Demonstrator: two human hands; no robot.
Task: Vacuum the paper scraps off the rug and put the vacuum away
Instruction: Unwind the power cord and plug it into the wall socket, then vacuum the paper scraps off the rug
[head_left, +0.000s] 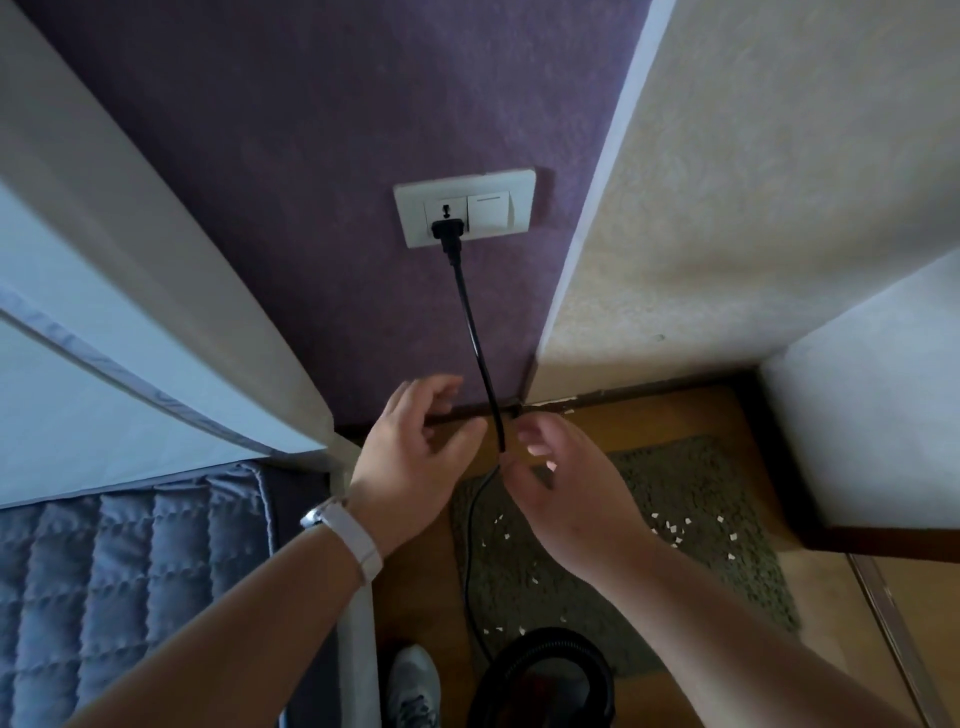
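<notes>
A black vacuum cord (475, 332) runs down the purple wall from its plug (448, 234), which sits in the white wall socket (465, 208). My left hand (410, 457) hovers just left of the cord with loosely curled fingers and holds nothing. My right hand (561, 488) is just right of the cord. Its thumb side is against the cord and its fingers are relaxed. Below lies the grey-green rug (701, 499), strewn with several white paper scraps (670, 532). The black round vacuum body (545, 675) stands at the rug's near edge.
A bed with a blue quilted cover (130, 582) and white frame fills the left. A white cabinet (872, 415) stands at the right over the wooden floor (415, 597). A white shoe (413, 686) is beside the vacuum.
</notes>
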